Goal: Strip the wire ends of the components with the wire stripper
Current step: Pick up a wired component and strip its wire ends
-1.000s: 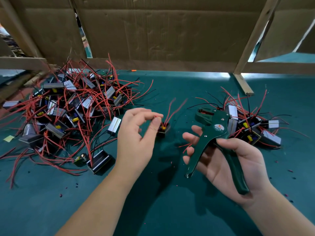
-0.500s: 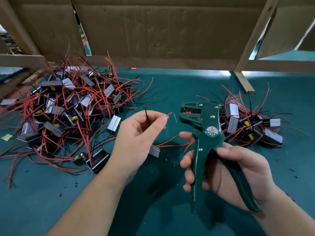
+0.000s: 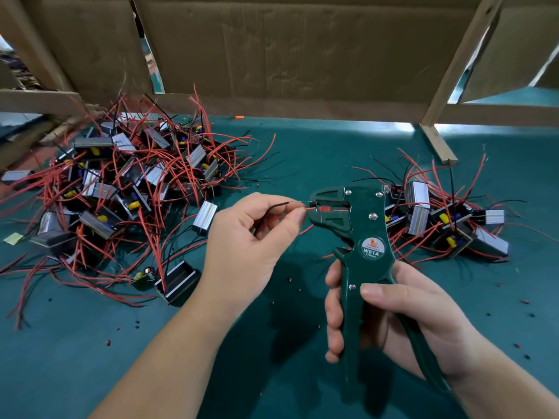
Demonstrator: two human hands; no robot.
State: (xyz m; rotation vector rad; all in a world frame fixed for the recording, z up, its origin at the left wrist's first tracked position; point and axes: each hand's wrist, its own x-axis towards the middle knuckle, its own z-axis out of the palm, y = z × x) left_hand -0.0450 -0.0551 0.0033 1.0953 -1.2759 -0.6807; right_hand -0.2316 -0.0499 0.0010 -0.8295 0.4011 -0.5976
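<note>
Pinching a red wire (image 3: 310, 208), your left hand (image 3: 251, 237) holds its end in the wire stripper (image 3: 363, 237) your right hand (image 3: 393, 322) grips. Left of the stripper, a large component pile (image 3: 121, 192) seemingly awaits stripping; right, a smaller pile (image 3: 438, 219) looks done.

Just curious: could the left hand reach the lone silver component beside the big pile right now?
Probably yes: nothing lies between the left hand and the silver component, though it pinches a red wire.
</note>
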